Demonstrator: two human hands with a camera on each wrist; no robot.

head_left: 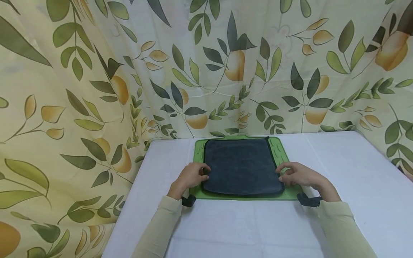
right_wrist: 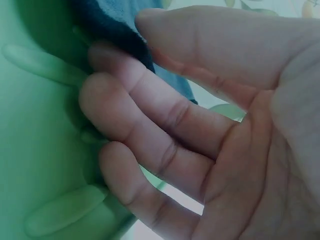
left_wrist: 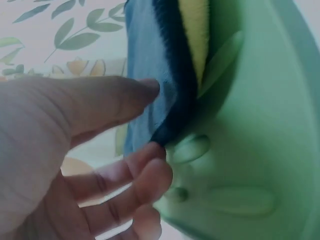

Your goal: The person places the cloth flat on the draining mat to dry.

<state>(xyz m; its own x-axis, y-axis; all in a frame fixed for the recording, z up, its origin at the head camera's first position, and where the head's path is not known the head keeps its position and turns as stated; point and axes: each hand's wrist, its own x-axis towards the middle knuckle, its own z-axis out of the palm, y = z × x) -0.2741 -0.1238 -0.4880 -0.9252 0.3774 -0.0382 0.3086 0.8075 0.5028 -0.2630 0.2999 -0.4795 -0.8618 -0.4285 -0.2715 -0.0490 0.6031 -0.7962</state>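
A dark blue-grey cloth (head_left: 242, 166) with a black edge lies spread over a green board (head_left: 280, 150) that has raised oval bumps. At the cloth's left edge, my left hand (head_left: 190, 175) pinches it, thumb on top and a fingertip at the border. The left wrist view shows a fuzzy yellow underside (left_wrist: 195, 35) where that edge lifts off the board. My right hand (head_left: 301, 174) pinches the opposite edge between thumb and index finger, the index tip partly hidden beneath the cloth. Its other fingers curl close over the bumps (right_wrist: 65, 210).
Beneath the board is a table with a white cover (head_left: 226, 229). A leaf-and-fruit patterned curtain (head_left: 206, 71) hangs behind the table and along its left side. Black wrist mounts (head_left: 309, 200) sit under both wrists, close to the board's front corners.
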